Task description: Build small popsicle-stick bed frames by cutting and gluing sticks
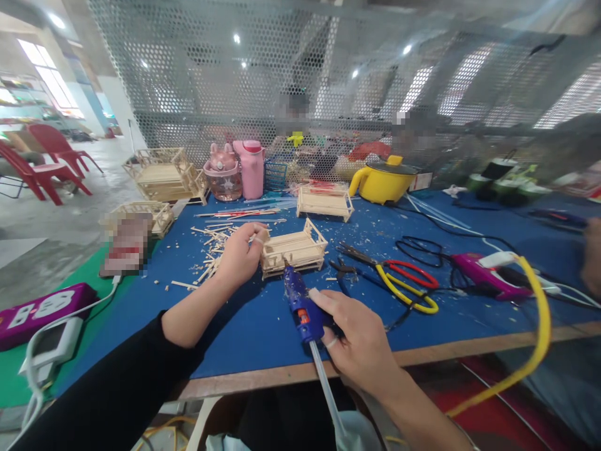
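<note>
My right hand (359, 332) is wrapped round a blue hot glue gun (298, 300), with a long clear glue stick (323, 376) trailing from its back end. The gun's nozzle is at the near side of a small wooden model bed (295, 247) built from thin sticks. At the bed's left end my left hand (241, 250) grips it, with the fingertips partly hidden. Loose cut wooden sticks (209, 254) lie scattered left of the bed. Pliers (345, 269) and scissors with red and yellow handles (408, 282) rest to the right.
Finished-looking stick models (164, 175) are stacked at the back left, and another model bed (325, 203) stands behind mine. A pink bottle (252, 169), a yellow pot (387, 181), a purple power strip (491, 275) and cables surround the work spot. Another person's hand (592, 254) shows at the right edge.
</note>
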A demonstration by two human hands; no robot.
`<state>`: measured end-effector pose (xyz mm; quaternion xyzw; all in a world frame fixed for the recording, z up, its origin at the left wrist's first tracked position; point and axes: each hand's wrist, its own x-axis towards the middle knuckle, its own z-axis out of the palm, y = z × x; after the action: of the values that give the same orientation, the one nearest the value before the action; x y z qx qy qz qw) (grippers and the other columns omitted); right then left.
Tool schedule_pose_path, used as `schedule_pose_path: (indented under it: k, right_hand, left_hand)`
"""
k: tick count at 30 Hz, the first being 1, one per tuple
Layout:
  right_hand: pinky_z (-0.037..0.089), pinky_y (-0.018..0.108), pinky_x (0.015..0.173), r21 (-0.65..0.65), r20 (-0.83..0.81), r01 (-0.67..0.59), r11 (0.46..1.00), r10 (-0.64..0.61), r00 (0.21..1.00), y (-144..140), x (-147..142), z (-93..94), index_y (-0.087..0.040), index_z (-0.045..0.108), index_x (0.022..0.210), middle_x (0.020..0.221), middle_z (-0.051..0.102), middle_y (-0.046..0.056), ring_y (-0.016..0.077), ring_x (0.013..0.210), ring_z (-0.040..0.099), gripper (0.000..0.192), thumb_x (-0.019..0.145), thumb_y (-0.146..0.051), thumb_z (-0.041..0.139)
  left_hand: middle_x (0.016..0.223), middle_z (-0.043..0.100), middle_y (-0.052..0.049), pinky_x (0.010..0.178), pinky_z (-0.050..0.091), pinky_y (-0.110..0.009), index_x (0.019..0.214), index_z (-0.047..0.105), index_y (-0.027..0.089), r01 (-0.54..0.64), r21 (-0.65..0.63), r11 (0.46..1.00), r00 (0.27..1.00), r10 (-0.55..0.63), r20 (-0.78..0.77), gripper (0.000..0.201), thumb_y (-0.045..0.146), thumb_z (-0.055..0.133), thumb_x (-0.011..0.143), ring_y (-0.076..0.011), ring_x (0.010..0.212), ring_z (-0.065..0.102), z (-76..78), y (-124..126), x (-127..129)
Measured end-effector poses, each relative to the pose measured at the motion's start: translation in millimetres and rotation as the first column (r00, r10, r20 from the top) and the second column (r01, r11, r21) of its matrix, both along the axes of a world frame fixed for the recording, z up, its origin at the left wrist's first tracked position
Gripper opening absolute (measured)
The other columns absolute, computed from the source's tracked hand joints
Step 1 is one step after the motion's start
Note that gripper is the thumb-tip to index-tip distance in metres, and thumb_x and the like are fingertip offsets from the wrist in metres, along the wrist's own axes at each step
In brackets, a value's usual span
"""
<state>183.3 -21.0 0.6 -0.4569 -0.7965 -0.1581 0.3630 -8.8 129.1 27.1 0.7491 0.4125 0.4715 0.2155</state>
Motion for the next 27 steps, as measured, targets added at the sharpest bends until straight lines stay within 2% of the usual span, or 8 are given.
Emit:
schedule_pose_path:
  k: [8, 18, 27]
  right_hand:
    - [0.054, 0.034, 0.079, -0.042, -0.021, -0.018, 0.999, 0.017, 1.0, -0.6, 0.1, -0.6, -0.017, 0.052, 0.122, 0.11, 0.067, 0.011, 0.0207, 0.099, 0.064, 0.04, 0.083, -0.012, 0.047]
    - [0.056, 0.033, 0.078, -0.025, -0.024, -0.029, 0.999, 0.029, 0.999, -1.0, -0.7, 3.6, -0.019, 0.054, 0.121, 0.105, 0.069, 0.009, 0.0197, 0.095, 0.067, 0.042, 0.081, -0.011, 0.045]
    - [0.056, 0.035, 0.079, -0.008, -0.026, 0.012, 1.0, -0.012, 1.0, -0.1, -0.8, 1.5, -0.018, 0.053, 0.121, 0.107, 0.069, 0.009, 0.0212, 0.097, 0.066, 0.045, 0.078, -0.007, 0.046]
  left_hand:
    - [0.106, 0.067, -0.006, 0.089, 0.044, -0.033, 0.08, 0.057, 0.019, -0.012, 0.004, 1.0, 1.0, 0.012, -0.022, 0.019, 0.029, 0.042, 0.089, -0.0194, 0.096, 0.06, 1.6, -0.7, -0.2]
    - [0.107, 0.066, -0.007, 0.09, 0.043, -0.033, 0.08, 0.056, 0.02, 0.014, -0.001, 1.0, 1.0, -0.014, 0.002, 0.019, 0.029, 0.042, 0.088, -0.0194, 0.1, 0.06, -2.1, 1.8, -0.6]
    - [0.109, 0.066, -0.007, 0.09, 0.044, -0.033, 0.08, 0.056, 0.02, 0.015, -0.007, 1.0, 1.0, -0.015, 0.006, 0.02, 0.03, 0.043, 0.089, -0.0195, 0.101, 0.06, -3.4, 2.9, -0.9]
